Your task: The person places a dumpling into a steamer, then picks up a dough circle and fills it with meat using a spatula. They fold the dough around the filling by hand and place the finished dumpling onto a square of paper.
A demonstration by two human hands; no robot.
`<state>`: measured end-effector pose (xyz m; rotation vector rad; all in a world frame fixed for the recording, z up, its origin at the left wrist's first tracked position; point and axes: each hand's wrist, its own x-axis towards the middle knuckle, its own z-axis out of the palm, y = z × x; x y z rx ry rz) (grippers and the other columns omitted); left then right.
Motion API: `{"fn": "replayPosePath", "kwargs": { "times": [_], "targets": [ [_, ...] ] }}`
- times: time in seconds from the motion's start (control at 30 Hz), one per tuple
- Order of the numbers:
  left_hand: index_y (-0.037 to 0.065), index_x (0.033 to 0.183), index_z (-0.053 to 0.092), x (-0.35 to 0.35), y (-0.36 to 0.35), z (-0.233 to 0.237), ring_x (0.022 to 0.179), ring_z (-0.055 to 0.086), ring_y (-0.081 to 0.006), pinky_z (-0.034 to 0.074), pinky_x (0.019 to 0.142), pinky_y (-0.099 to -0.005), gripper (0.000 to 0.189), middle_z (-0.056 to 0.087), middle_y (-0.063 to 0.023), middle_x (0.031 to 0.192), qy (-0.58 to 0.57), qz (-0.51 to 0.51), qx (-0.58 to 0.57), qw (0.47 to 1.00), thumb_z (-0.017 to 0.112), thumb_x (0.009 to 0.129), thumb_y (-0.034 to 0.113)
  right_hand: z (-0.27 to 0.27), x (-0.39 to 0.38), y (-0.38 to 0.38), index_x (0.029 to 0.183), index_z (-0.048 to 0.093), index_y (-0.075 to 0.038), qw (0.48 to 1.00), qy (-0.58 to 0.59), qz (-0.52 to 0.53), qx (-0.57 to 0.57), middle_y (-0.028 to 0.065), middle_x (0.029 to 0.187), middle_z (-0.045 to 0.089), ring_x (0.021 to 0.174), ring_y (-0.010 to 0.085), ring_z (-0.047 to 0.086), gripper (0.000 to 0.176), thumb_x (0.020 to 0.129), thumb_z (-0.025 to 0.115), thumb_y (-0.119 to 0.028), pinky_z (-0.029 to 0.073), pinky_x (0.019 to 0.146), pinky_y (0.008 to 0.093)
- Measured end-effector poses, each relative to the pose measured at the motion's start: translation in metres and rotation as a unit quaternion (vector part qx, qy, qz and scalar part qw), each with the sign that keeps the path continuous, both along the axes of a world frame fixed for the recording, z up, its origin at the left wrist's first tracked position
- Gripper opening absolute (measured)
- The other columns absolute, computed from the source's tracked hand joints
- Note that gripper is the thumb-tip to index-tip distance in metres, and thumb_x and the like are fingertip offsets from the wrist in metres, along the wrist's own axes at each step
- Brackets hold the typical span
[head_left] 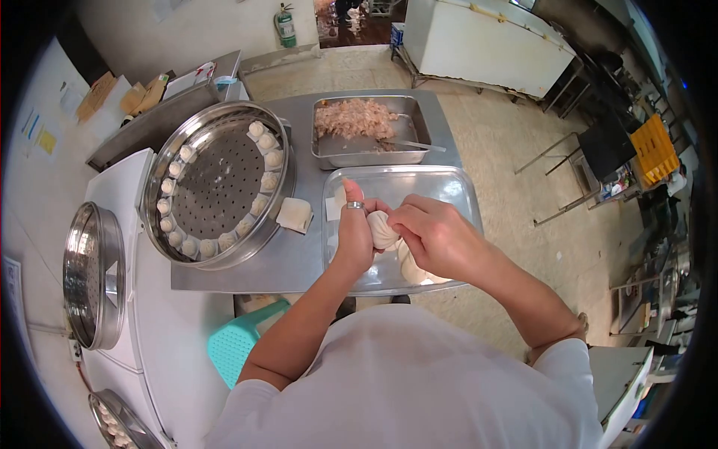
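Note:
My left hand [354, 232], with a ring on one finger, cups a pleated white dough bun [382, 230] above the shallow metal tray [456, 182]. The fingers of my right hand [437, 233] pinch the bun's right side. Below my right hand, pale dough pieces [411, 269] lie in the tray, partly covered by the hand. Behind it, a deeper metal pan [351, 159] holds minced filling [355, 118] and a metal utensil [419, 145]. On the left, a round perforated steamer [217, 176] has small pleated buns set along its rim.
A folded white cloth or stack of wrappers [295, 215] lies between steamer and tray. More steamers [112, 277] stand at the far left. A turquoise stool [233, 348] is under the table's front edge. A fire extinguisher [285, 26] hangs behind.

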<state>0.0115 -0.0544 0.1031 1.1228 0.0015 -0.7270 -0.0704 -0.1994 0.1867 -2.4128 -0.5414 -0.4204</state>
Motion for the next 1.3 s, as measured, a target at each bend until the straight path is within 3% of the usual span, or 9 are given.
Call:
{"fn": "replayPosePath", "kwargs": {
  "times": [0.27,0.37,0.57,0.67,0.77,0.87,0.97,1.07,1.3],
  "targets": [
    [0.005,0.082,0.061,-0.005,-0.002,-0.004,0.048,0.055,-0.0154,0.033,0.035,-0.0253,0.090,0.063,-0.0071,0.068,0.114,-0.046,-0.018,0.992,0.025,0.093,0.087,-0.002,-0.007,-0.006,0.096,0.068,0.000,0.999,0.033,0.019,0.008,0.0142,0.088,0.065,0.077,0.0345,0.065,0.017,0.082,0.068,0.011,0.053,0.064,0.0411],
    [0.009,0.081,0.058,-0.010,-0.003,-0.003,0.045,0.050,-0.0152,0.031,0.038,-0.0265,0.085,0.061,-0.0056,0.067,0.150,-0.062,-0.016,0.987,0.026,0.093,0.087,-0.009,-0.008,-0.010,0.091,0.068,0.000,0.997,0.052,0.015,0.049,0.0153,0.089,0.065,0.078,0.0381,0.066,0.012,0.081,0.067,0.007,0.054,0.066,0.0450],
    [0.007,0.090,0.063,-0.021,-0.007,-0.003,0.044,0.054,-0.0177,0.038,0.036,-0.0306,0.087,0.064,-0.0070,0.071,0.218,-0.066,-0.031,0.973,0.025,0.094,0.086,-0.006,-0.015,-0.014,0.089,0.070,0.000,0.994,0.102,-0.019,0.036,0.0154,0.089,0.068,0.075,0.0374,0.068,0.007,0.082,0.071,-0.002,0.057,0.067,0.0431],
    [0.008,0.091,0.065,-0.025,0.001,0.004,0.042,0.055,-0.0189,0.041,0.037,-0.0333,0.089,0.066,-0.0085,0.071,0.158,-0.168,-0.030,0.973,0.022,0.094,0.086,-0.003,-0.016,-0.020,0.089,0.071,0.000,0.990,0.124,-0.003,0.073,0.0153,0.088,0.068,0.076,0.0373,0.069,0.006,0.083,0.070,-0.001,0.057,0.067,0.0432],
    [0.010,0.089,0.064,-0.024,0.003,0.006,0.044,0.055,-0.0183,0.040,0.038,-0.0317,0.088,0.068,-0.0119,0.072,0.150,-0.199,-0.053,0.967,0.018,0.096,0.084,-0.004,-0.015,-0.022,0.095,0.073,0.000,0.992,0.079,0.009,0.095,0.0118,0.081,0.067,0.069,0.0288,0.068,0.011,0.084,0.072,0.003,0.053,0.060,0.0371],
    [0.010,0.088,0.064,-0.025,0.000,-0.008,0.041,0.052,-0.0163,0.036,0.036,-0.0291,0.086,0.067,-0.0116,0.069,0.116,-0.175,-0.075,0.975,0.019,0.096,0.083,-0.007,-0.016,-0.023,0.091,0.074,0.000,0.993,0.100,-0.009,0.057,0.0158,0.083,0.069,0.073,0.0366,0.068,0.009,0.085,0.068,0.002,0.056,0.067,0.0432],
    [0.009,0.087,0.062,-0.031,-0.004,-0.010,0.041,0.050,-0.0133,0.034,0.035,-0.0262,0.085,0.066,-0.0100,0.068,0.088,-0.119,-0.059,0.987,0.020,0.097,0.083,-0.015,-0.016,-0.024,0.094,0.075,0.000,0.996,0.061,-0.010,0.066,0.0132,0.077,0.069,0.068,0.0278,0.068,0.011,0.084,0.073,0.003,0.053,0.060,0.0380],
    [0.008,0.086,0.060,-0.035,-0.009,-0.019,0.042,0.049,-0.0119,0.034,0.035,-0.0248,0.084,0.063,-0.0068,0.066,0.012,-0.049,-0.024,0.998,0.021,0.098,0.081,-0.016,-0.018,-0.018,0.092,0.076,0.000,0.985,0.102,-0.039,0.132,0.0142,0.077,0.069,0.067,0.0276,0.067,0.010,0.083,0.073,0.002,0.052,0.060,0.0383],
    [0.007,0.086,0.060,-0.039,-0.014,-0.020,0.044,0.050,-0.0121,0.036,0.037,-0.0264,0.083,0.059,-0.0030,0.066,0.011,-0.054,-0.026,0.998,0.020,0.099,0.079,-0.021,-0.015,-0.015,0.089,0.074,0.002,0.986,0.094,-0.069,0.120,0.0179,0.082,0.070,0.073,0.0360,0.069,0.010,0.079,0.071,0.000,0.056,0.067,0.0413]
  ]
}}
